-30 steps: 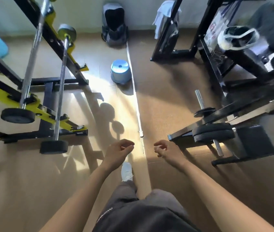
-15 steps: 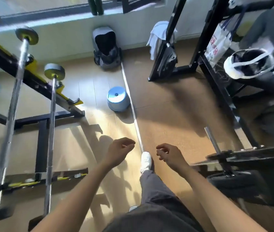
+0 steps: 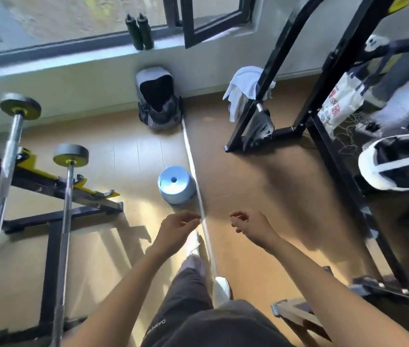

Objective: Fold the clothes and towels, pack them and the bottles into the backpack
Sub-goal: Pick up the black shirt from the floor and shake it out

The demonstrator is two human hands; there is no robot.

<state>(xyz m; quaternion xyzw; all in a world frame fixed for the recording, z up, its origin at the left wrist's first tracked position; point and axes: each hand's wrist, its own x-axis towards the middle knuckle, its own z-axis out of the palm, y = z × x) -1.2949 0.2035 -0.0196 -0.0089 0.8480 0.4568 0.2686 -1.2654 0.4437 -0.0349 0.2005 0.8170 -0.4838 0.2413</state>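
A grey backpack (image 3: pixel 159 99) stands open against the wall under the window, far ahead of me. Two dark bottles (image 3: pixel 140 31) stand side by side on the window sill above it. A white towel (image 3: pixel 245 88) hangs over a black frame to the right of the backpack. My left hand (image 3: pixel 178 231) and my right hand (image 3: pixel 253 226) hover in front of me at waist height, fingers loosely curled and apart, holding nothing. Both are well short of the backpack.
A blue round stool (image 3: pixel 176 184) sits on the floor between me and the backpack. Barbells on a yellow and black rack (image 3: pixel 38 176) fill the left side. Black gym frames (image 3: pixel 323 136), a white printed bag (image 3: pixel 339 101) and a white helmet (image 3: pixel 398 164) crowd the right.
I have walked forward and my view has tilted up: the backpack, stool and towel are closer, and the window sill with the bottles has come into sight. Both hands stay empty.
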